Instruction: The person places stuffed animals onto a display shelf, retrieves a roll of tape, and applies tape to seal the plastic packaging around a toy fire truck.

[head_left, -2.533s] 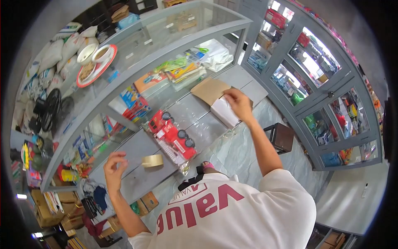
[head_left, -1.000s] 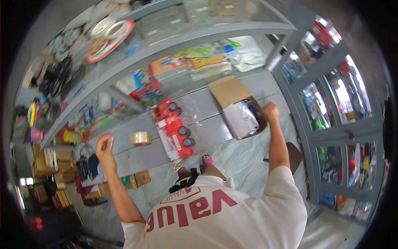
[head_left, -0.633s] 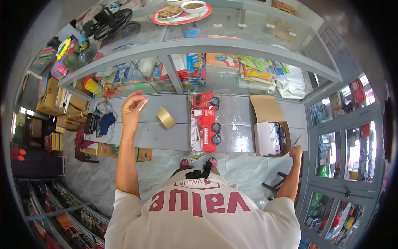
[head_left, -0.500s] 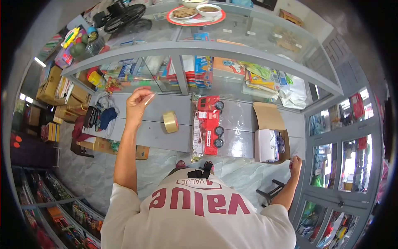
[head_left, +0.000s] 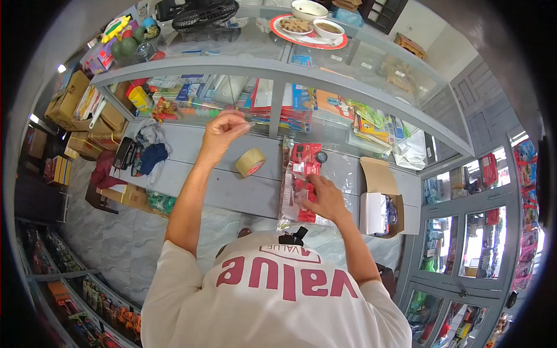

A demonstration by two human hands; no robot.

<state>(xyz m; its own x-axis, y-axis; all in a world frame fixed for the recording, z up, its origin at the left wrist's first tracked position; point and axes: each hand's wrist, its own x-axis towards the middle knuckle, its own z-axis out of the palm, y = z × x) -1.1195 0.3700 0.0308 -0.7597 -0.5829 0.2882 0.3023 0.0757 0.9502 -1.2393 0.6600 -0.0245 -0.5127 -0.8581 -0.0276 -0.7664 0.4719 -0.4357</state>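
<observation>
My left hand point(head_left: 225, 130) is raised over the grey counter, thumb and fingers pinched on a small clear strip that looks like tape point(head_left: 248, 124). Below and to its right, a roll of tape point(head_left: 251, 162) lies on the counter. A red toy truck point(head_left: 306, 168) is inside a clear plastic bag point(head_left: 288, 204). My right hand point(head_left: 326, 199) rests over the truck's middle with its fingers spread, touching the bag and hiding part of the truck.
An open cardboard box point(head_left: 397, 216) with small items stands right of the truck. Behind the counter is a glass display case point(head_left: 278, 110); on its top sit a plate with dishes point(head_left: 342, 44) and a black fan point(head_left: 206, 14). Folded clothes point(head_left: 152, 152) lie at the left.
My right hand has come from beside the cardboard box leftward onto the bagged truck. My left hand has moved to the right, still pinching the clear strip. The head view has shifted slightly.
</observation>
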